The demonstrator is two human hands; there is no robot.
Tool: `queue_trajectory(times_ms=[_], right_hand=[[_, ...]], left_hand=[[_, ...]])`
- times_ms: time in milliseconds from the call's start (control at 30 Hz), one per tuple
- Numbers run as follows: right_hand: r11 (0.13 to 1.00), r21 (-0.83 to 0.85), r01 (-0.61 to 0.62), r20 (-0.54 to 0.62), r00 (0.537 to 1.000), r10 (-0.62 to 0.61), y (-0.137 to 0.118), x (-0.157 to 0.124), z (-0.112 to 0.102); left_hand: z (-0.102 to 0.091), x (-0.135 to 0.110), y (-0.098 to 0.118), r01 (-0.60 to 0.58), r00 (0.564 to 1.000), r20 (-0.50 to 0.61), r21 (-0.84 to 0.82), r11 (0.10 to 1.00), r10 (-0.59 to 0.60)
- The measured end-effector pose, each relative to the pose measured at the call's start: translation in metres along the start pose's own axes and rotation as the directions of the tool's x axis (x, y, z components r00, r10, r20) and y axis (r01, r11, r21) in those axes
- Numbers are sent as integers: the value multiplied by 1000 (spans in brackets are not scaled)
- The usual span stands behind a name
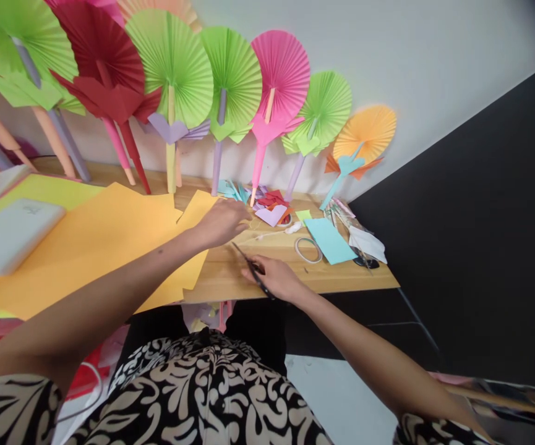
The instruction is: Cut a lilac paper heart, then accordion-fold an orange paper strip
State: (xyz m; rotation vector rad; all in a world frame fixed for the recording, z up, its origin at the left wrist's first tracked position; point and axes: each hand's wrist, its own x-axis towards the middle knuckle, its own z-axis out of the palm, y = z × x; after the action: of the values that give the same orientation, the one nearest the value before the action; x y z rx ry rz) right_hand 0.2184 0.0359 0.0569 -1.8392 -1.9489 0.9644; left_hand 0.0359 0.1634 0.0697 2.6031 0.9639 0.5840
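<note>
My right hand point(274, 277) grips a pair of black-handled scissors point(261, 281) over the table's front edge, with the blades pointing up and to the left. My left hand point(225, 221) reaches over the table beside a heap of cut paper pieces. Its fingers look loosely bent and apart, and nothing shows between them. Close by are a lilac paper heart point(271, 215) and a thin white string point(274, 233) ending in a small white bundle point(294, 228). Large orange paper sheets point(128, 238) lie under my left forearm.
Pleated paper fans point(281, 77) in several colours lean against the wall. A tape roll point(308, 250), a light-blue paper piece point(331, 241) and a black tape roll point(366, 261) lie at the right. A white power bank point(14, 235) rests on the sheets. A black panel point(475, 216) borders the table point(341, 281).
</note>
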Motion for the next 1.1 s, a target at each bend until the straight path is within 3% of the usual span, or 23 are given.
queue_trajectory(times_ms=[100,300,400,467,533,667,800,967,1100], right_hand=[[924,-380,36,56,998,-16,-10,-8,2],[770,-607,197,62,978,-202,-11,-21,1],[764,-622,171,-44,967,-252,15,-8,-28],[774,-631,43,-178,964,-198,42,8,-53],[783,-622,-10,-231,958,-171,70,27,-73],[823,-567,46,-217,955,-203,104,60,-85],[894,-426,141,-212,945,-250,107,71,-87],[978,-70,198,-289,934,-210,99,50,-104],[930,268,252,-387,912,-136,90,24,-114]], left_hand=[[14,18,13,8,992,128,40,999,-13],[57,33,29,91,955,265,166,982,-133],[67,33,35,116,949,268,202,973,-168],[68,34,35,133,946,267,199,971,-184],[69,34,34,153,945,263,179,972,-197],[71,35,30,212,942,248,83,974,-226],[65,33,23,297,929,264,-122,947,-257],[37,28,14,339,927,312,-454,824,-210],[24,23,7,337,936,291,-569,750,-200]])
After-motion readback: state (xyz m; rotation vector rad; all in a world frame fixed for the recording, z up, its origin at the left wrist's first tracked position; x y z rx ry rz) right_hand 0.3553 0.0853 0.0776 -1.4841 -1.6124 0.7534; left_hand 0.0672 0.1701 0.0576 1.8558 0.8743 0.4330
